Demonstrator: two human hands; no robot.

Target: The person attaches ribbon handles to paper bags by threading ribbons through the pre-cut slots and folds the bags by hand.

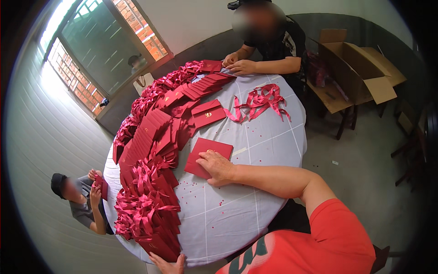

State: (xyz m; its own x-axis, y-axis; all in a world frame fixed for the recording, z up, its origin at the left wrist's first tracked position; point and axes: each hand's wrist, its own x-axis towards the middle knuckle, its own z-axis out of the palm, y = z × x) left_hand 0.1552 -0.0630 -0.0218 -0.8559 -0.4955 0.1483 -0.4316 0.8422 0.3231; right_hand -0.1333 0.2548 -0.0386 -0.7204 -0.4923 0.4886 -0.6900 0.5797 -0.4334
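Note:
My right hand (216, 167) rests on a flat red paper gift bag (196, 163) with a small gold emblem. Its fingers lie over the bag's middle and are not wrapped round it. At the near end of a long row of similar bags (157, 244) is my left hand (168, 264), thumb and fingers apart, touching or very close to the last bag. Shiny red ribbon (146, 201) is heaped on top of that row. Another flat bag (209, 113) with a gold emblem lies farther off, beside the stacks.
A white cloth covers the round table (228, 196), with small red dots scattered on it. Loose red ribbons (260, 104) lie at the far right. Two people sit across and at left; the left person holds a red bag (101, 186). An opened cardboard box (351, 61) stands behind.

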